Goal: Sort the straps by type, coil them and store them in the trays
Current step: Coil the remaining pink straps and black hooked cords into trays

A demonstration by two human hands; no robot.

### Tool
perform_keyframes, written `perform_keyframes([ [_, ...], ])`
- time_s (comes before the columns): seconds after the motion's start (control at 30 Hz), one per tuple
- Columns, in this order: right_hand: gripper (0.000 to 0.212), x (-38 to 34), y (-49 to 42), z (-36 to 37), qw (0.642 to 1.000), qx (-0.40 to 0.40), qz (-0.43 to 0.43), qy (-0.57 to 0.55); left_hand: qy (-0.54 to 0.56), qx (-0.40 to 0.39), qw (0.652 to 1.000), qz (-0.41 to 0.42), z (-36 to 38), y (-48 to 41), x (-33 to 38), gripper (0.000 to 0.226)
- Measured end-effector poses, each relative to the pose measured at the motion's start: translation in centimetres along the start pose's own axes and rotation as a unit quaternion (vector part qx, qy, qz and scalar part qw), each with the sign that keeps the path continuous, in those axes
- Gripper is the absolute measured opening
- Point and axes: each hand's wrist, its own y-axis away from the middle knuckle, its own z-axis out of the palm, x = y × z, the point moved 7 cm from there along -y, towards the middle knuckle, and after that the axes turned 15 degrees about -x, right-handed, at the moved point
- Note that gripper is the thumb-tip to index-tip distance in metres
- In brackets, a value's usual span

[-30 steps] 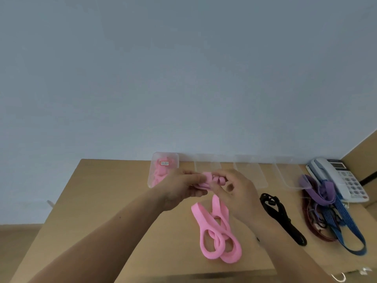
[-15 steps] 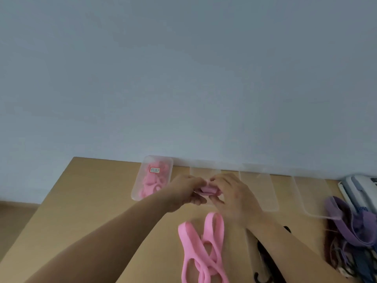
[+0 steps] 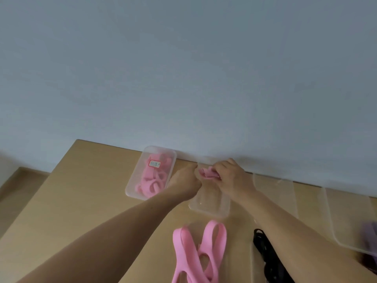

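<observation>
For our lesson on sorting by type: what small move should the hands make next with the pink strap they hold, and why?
Probably carry the coiled pink strap leftward into the clear plastic tray of pink straps. The left hand and right hand grip it over the neighbouring clear tray, which looks empty.

trays in row against wall; loose strap before them

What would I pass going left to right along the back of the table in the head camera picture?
First a tray of pink straps → left hand → coiled pink strap → right hand → empty clear tray → another clear tray.
</observation>
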Motion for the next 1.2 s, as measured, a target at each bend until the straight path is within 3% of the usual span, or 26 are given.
perform_keyframes([
  [0.17, 0.018, 1.1, -1.5, 2.0, 0.993, -0.083, 0.035, 0.072, 0.024, 0.032, 0.999, 0.014, -0.1, -0.3, -0.2, 0.06],
  [0.47, 0.02, 0.5, -2.5, 3.0, 0.984, -0.115, 0.06, 0.123, 0.035, 0.025, 0.999, 0.033, -0.1, -0.7, -0.6, 0.058],
  [0.67, 0.029, 0.1, -2.4, 3.7, 0.982, -0.117, 0.089, 0.121, 0.024, 0.027, 0.998, 0.045, 0.3, -0.5, -0.4, 0.061],
  [0.83, 0.013, -0.8, -0.4, 1.8, 0.986, -0.046, 0.088, 0.132, 0.033, 0.019, 0.998, 0.053, 0.6, -0.8, -0.7, 0.063],
  [0.93, 0.016, -1.3, 0.5, 1.5, 0.98, -0.04, 0.076, 0.179, 0.033, 0.005, 0.998, 0.053, 0.9, -0.7, -0.8, 0.064],
  [1.2, 0.031, -0.8, 1.6, 0.9, 0.982, -0.05, 0.119, 0.136, 0.01, 0.026, 0.999, 0.043, -0.2, 0.1, -0.5, 0.063],
])
